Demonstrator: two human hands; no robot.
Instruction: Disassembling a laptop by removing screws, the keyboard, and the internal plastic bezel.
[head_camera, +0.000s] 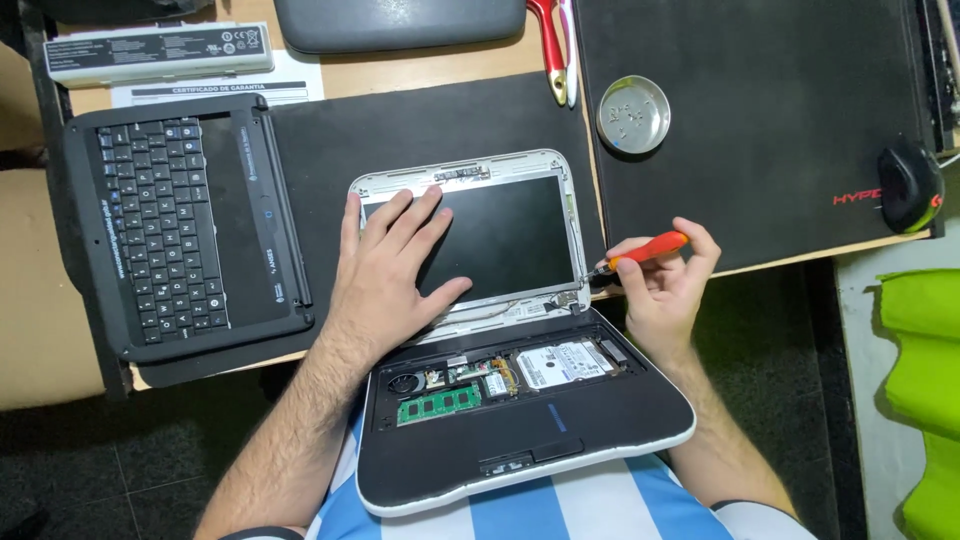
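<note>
Opened small laptop (520, 400) at centre and 6 o'clock, base resting on the lap, cover off, green memory stick (438, 404), fan (404, 383) and silver hard drive (560, 363) exposed. Screen (510, 235) laid back flat onto the black mat (400, 130), bezel removed.

Left hand (390, 270) pressed flat on the screen's left half, fingers spread apart toward 12 o'clock, thumb out toward 3 o'clock; gripping nothing.

Right hand (665, 285) at 3 o'clock of the screen, fingers closed together around a red-handled screwdriver (640, 252), tip pointing toward 9 o'clock at the screen's lower right corner, near the hinge (567, 298).

Detached keyboard panel (185, 225) at 9 o'clock on the desk. White battery pack (160, 52) at 11 o'clock, printed sheet (230, 92) beneath it. Round metal dish (633, 114) with small screws at 1 o'clock, on a second dark mat (760, 130). Red-handled tool (552, 45) at 12 o'clock. Black mouse (908, 185) at 3 o'clock, far edge. Bright green cloth (925, 380) at 4 o'clock.
</note>
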